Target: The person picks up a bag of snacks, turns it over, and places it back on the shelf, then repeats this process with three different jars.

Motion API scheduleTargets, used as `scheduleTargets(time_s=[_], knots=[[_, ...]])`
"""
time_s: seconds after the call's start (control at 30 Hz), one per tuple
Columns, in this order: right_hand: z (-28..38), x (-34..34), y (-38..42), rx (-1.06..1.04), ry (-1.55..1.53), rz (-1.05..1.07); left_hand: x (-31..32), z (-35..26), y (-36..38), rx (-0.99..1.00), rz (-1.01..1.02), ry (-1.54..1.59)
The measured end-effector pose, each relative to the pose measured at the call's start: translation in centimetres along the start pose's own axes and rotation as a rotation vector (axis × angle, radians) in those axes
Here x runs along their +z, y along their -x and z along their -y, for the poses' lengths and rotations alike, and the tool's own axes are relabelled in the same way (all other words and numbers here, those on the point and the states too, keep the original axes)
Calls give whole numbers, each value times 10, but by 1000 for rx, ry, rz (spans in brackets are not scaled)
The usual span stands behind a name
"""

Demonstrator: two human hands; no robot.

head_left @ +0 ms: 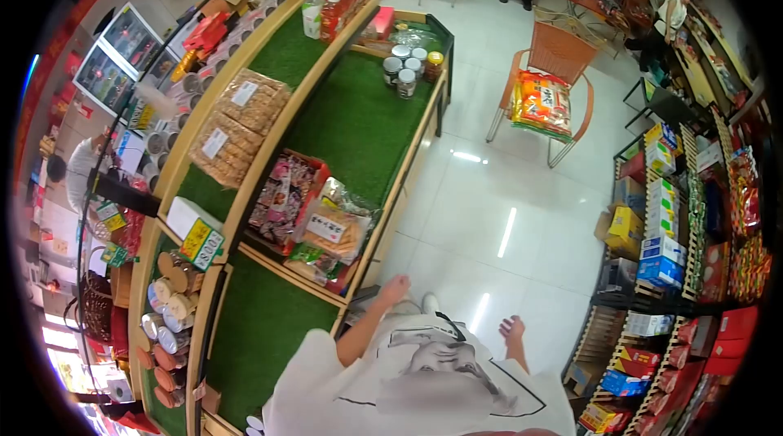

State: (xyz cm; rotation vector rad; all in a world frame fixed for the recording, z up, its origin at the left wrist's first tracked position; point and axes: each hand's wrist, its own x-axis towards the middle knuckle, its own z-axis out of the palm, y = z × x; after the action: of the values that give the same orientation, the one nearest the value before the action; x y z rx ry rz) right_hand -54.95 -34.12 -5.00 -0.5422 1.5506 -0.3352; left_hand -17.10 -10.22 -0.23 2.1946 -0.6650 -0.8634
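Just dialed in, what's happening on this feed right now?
A person in a white printed shirt stands in a shop aisle beside a green-turfed display stand. Both hands are empty: the left hand hangs next to the stand's wooden edge, near a red tray of packaged snacks, and the right hand hangs open over the white tiled floor. An orange chair ahead holds a snack bag.

I see a tiered stand [359, 122] lined with green turf | top tier: drink bottles [330, 4], bagged snacks [241, 122], a white box [192, 220], cans [167, 305] | lower tier: jars [408, 69], a red tray of packets [285, 195], a snack bag [330, 228] | white tile floor [481, 208]: orange chair [555, 61].
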Motion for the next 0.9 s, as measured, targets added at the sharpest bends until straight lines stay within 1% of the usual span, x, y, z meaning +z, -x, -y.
scheduleTargets(time_s=[0.07,0.1,0.13,0.17,0.2,0.27,0.33,0.4,0.43,0.47,0.53,0.57,0.63,0.67,0.7,0.77,0.83,0.9], knots=[[-25,0,-10,45,-61,9,-11,-53,-53,80,6,245],[-29,8,-4,88,-64,18,-18,-75,-73,52,32,271],[-27,20,3,122,21,21,-26,-93,-93,24,57,298],[-29,29,2,120,81,68,-29,-102,-108,-7,82,326],[-26,35,-5,122,235,184,-29,-97,-124,-14,97,281],[-8,61,-11,111,467,262,-23,-65,-160,-29,125,192],[23,95,-18,108,635,309,-24,-33,-190,-158,155,154],[63,132,-30,124,721,301,-42,-22,-196,-209,142,313],[87,153,-36,138,749,288,-45,-10,-208,-313,111,190],[111,173,-45,167,757,260,-49,3,-224,-414,188,184],[166,217,-62,186,746,203,-83,-20,-245,-635,306,229],[192,241,-73,146,737,194,-95,-27,-265,-607,295,289],[243,285,-112,-141,671,278,-103,-22,-296,-569,273,402],[271,314,-116,-252,651,261,-111,-28,-314,-540,274,344],[295,342,-122,-322,600,274,-119,-36,-328,-498,282,370],[342,406,-116,-387,560,287,-138,-56,-361,-404,288,413],[376,465,-111,-341,547,353,-152,-81,-390,-404,236,528],[400,517,-112,-321,620,427,-162,-102,-412,-400,212,622]])
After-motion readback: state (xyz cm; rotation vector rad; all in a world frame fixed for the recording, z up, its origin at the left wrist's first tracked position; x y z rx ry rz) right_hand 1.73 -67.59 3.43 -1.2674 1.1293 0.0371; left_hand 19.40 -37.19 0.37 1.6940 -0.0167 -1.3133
